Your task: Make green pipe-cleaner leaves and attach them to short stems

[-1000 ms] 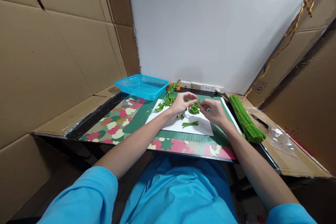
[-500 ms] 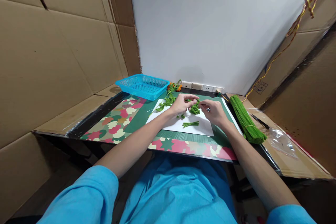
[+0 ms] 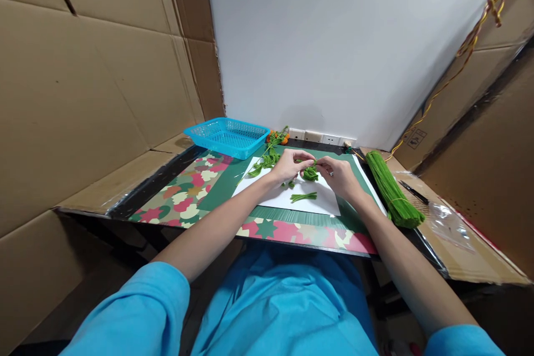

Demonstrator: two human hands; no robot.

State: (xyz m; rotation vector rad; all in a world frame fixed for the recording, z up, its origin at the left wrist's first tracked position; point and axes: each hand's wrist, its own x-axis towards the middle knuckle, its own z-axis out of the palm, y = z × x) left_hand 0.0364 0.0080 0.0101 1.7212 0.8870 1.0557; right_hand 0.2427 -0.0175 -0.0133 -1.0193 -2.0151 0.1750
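Over a white sheet of paper (image 3: 323,206), my left hand (image 3: 291,167) and my right hand (image 3: 339,174) meet fingertip to fingertip. Both pinch a small piece of green pipe cleaner (image 3: 315,162), mostly hidden by the fingers. Just beneath them lies a clump of curled green pipe cleaner pieces (image 3: 310,174). Several short straight pipe cleaner lengths (image 3: 303,197) rest nearer to me on the paper, and a few tiny curled bits sit below my left hand. Left of that hand, a green leafy stem (image 3: 267,162) made of pipe cleaner stretches across the paper's edge.
A blue plastic basket (image 3: 240,154) stands at the back left, beside orange flowers (image 3: 285,138). On the right lie a thick bundle of green pipe cleaners (image 3: 392,190), a dark slim tool (image 3: 414,192) and a clear plastic bag (image 3: 450,226). Cardboard walls flank the table.
My right-hand fingers have curled in slightly around the small piece. Otherwise the hands stay in nearly the same place, and the objects on the table have not moved.
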